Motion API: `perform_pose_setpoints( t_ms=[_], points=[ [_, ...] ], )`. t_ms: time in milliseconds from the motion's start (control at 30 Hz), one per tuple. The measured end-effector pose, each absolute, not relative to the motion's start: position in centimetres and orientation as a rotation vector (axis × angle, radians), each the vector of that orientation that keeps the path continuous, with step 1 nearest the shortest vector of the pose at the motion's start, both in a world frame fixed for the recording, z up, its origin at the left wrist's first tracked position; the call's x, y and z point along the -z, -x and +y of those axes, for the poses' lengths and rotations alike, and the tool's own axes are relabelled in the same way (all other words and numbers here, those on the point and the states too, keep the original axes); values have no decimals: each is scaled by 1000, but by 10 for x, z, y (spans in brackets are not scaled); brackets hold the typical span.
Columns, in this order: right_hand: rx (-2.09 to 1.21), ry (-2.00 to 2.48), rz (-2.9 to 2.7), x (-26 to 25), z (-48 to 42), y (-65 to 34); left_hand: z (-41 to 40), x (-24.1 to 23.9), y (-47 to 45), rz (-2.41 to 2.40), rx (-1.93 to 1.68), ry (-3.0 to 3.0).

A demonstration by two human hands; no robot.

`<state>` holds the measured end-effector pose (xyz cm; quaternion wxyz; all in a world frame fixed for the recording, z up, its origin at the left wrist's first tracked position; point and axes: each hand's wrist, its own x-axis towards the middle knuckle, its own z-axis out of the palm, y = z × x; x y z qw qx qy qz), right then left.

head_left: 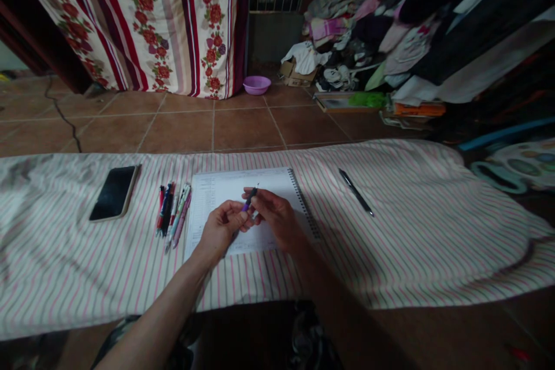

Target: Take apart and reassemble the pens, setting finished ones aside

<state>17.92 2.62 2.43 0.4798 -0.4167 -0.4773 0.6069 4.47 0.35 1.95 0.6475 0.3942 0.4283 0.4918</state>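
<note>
Both hands meet above an open spiral notebook [203, 185] with printed or written lines on its white page. Between them is a pen [250, 199] with a dark grip, a purple part and a pale tip pointing up and away. My left hand [223, 222] pinches the pen's lower, purple part. My right hand [275, 211] has its fingers closed around the dark grip near the tip. A small clear or whitish piece shows under the fingers; what it is I cannot make out. Left of the notebook several pens [174, 214] lie side by side. To the right rests a single black pen [356, 192].
A striped cloth [411, 231] covers the low table. At the left lies a phone [114, 192], screen up. Beyond the table are a tiled floor [186, 124], a purple basin [256, 85], a floral curtain [173, 23] and a heap of clothes [368, 29].
</note>
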Motion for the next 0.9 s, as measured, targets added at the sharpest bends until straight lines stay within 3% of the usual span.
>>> perform_pose_setpoints(
  t_ms=[900],
  points=[
    [-1497,1012,-1161,-23,28,-176,5,-15,-43,992,-1118,-886]
  ],
)
